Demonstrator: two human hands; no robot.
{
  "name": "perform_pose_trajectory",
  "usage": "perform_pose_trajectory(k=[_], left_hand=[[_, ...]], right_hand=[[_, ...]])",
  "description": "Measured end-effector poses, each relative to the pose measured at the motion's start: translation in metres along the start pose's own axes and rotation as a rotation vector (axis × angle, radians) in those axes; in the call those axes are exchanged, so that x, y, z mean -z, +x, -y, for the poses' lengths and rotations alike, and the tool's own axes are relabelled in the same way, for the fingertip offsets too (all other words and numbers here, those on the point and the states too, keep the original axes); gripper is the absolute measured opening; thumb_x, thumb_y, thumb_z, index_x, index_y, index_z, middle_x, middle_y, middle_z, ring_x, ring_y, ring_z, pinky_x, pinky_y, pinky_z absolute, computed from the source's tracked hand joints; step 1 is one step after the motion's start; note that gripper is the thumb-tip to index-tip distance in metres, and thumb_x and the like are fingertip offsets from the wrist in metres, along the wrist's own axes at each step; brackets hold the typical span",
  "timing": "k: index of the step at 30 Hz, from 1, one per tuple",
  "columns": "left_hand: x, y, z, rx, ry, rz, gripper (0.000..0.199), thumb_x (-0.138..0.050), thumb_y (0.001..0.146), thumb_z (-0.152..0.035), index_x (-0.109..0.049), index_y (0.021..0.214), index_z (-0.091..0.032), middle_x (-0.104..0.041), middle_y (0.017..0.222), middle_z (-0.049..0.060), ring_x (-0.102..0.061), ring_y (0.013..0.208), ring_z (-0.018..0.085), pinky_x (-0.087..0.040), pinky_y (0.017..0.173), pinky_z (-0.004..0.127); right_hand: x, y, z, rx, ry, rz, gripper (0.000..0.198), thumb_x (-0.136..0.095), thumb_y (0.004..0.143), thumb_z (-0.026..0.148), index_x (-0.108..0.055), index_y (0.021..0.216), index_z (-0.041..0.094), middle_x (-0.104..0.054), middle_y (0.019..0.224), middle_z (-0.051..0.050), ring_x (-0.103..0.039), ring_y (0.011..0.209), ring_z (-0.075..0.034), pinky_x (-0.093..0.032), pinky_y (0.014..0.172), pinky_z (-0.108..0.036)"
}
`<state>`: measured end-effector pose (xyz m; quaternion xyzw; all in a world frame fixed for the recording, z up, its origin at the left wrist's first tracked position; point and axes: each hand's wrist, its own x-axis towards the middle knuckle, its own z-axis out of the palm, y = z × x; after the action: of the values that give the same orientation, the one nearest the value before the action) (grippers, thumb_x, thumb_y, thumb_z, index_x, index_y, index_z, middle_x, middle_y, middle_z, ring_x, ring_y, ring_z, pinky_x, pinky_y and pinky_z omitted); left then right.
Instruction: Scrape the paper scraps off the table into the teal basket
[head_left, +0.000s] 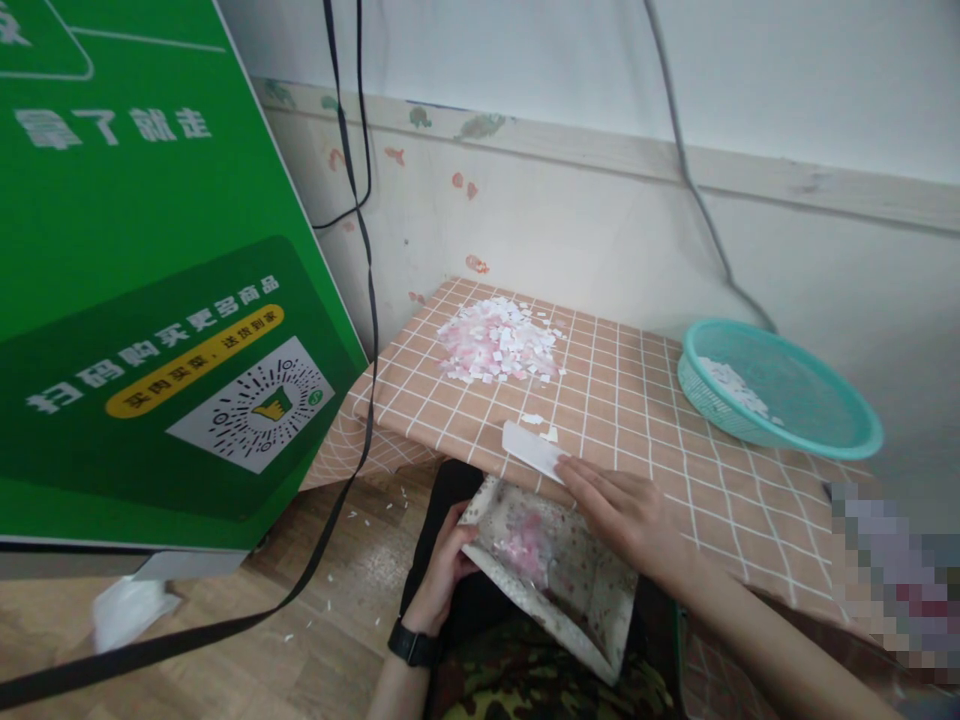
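My left hand [450, 560] grips the left rim of a speckled, worn tray [592, 570], which is tilted below the table's front edge above my lap. Inside it lies a small heap of pink and clear bits [529, 548]. In my right hand [619, 500] is a flat white strip [529, 450], its fingers closed on one end, resting at the table edge above the tray. A few white paper-like pieces [536, 425] lie just beyond the strip. Farther back sits a pile of small white and pink squares [499, 340].
A teal plastic basket [780, 440] holding white pieces stands at the right on the checked tablecloth [600, 390]. A big green machine or sign panel [150, 230] is at the left, with a black strap [367, 300] hanging before it. White scraps dot the wooden floor [345, 600].
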<state>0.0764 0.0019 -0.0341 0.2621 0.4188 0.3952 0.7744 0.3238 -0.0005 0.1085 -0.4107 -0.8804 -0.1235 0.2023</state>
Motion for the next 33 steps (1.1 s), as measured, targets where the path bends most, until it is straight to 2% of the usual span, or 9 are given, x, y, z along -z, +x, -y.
perform_pose_trajectory(k=[4, 8, 15, 20, 27, 30, 33], left_hand=[[0.001, 0.001, 0.000, 0.007, 0.007, 0.020, 0.035, -0.054, 0.078, -0.032, -0.053, 0.113, -0.023, -0.063, 0.098, 0.003, -0.059, 0.085, 0.023, -0.051, 0.073, 0.039], [0.003, 0.001, 0.001, 0.004, 0.022, 0.019, 0.037, -0.053, 0.079, -0.032, -0.053, 0.114, -0.024, -0.063, 0.100, 0.004, -0.059, 0.088, 0.024, -0.050, 0.073, 0.038], [0.003, 0.002, 0.000, 0.015, 0.033, 0.013, 0.038, -0.053, 0.079, -0.032, -0.052, 0.115, -0.022, -0.063, 0.102, 0.005, -0.060, 0.087, 0.024, -0.050, 0.071, 0.037], [-0.004, -0.001, -0.006, 0.028, 0.044, -0.023, 0.037, -0.052, 0.077, -0.032, -0.053, 0.113, -0.021, -0.064, 0.097, 0.004, -0.060, 0.084, 0.023, -0.050, 0.070, 0.037], [-0.011, -0.003, -0.010, 0.032, 0.054, -0.062, 0.037, -0.052, 0.075, -0.032, -0.053, 0.111, -0.021, -0.065, 0.094, 0.004, -0.061, 0.085, 0.024, -0.050, 0.070, 0.036], [-0.008, -0.002, -0.008, 0.044, 0.051, -0.067, 0.038, -0.052, 0.075, -0.032, -0.052, 0.111, -0.022, -0.064, 0.091, 0.003, -0.061, 0.082, 0.023, -0.050, 0.069, 0.036], [-0.006, -0.001, -0.007, 0.052, 0.059, -0.051, 0.038, -0.052, 0.075, -0.033, -0.051, 0.112, -0.023, -0.064, 0.087, 0.002, -0.061, 0.078, 0.022, -0.049, 0.068, 0.035]], right_hand=[[-0.001, -0.010, -0.012, -0.080, -0.074, 0.031, 0.051, -0.046, 0.085, 0.005, -0.045, 0.135, 0.015, -0.063, 0.120, -0.013, -0.061, 0.108, -0.023, -0.055, 0.083, -0.035], [-0.006, -0.026, -0.028, -0.191, -0.119, 0.005, 0.048, -0.049, 0.083, 0.006, -0.049, 0.131, 0.016, -0.067, 0.115, -0.010, -0.066, 0.097, -0.020, -0.054, 0.081, -0.030], [-0.002, -0.031, -0.048, -0.324, -0.254, -0.119, 0.028, -0.057, 0.085, 0.019, -0.062, 0.113, 0.019, -0.073, 0.087, -0.003, -0.067, 0.070, -0.014, -0.049, 0.064, -0.022], [-0.001, -0.029, -0.071, -0.509, -0.360, -0.188, 0.023, -0.057, 0.086, 0.032, -0.070, 0.101, 0.020, -0.067, 0.058, 0.001, -0.057, 0.044, -0.010, -0.037, 0.046, -0.022], [0.004, -0.030, -0.096, -0.728, -0.204, -0.353, 0.025, -0.056, 0.086, 0.036, -0.071, 0.098, 0.020, -0.072, 0.073, -0.006, -0.066, 0.061, -0.017, -0.044, 0.052, -0.024], [0.004, -0.032, -0.104, -0.732, -0.192, -0.313, 0.027, -0.054, 0.087, 0.037, -0.071, 0.098, 0.019, -0.072, 0.074, -0.007, -0.066, 0.060, -0.019, -0.045, 0.052, -0.026], [0.001, -0.035, -0.106, -0.662, -0.151, -0.220, 0.029, -0.052, 0.088, 0.035, -0.071, 0.104, 0.019, -0.074, 0.080, -0.007, -0.066, 0.060, -0.018, -0.046, 0.053, -0.026]])
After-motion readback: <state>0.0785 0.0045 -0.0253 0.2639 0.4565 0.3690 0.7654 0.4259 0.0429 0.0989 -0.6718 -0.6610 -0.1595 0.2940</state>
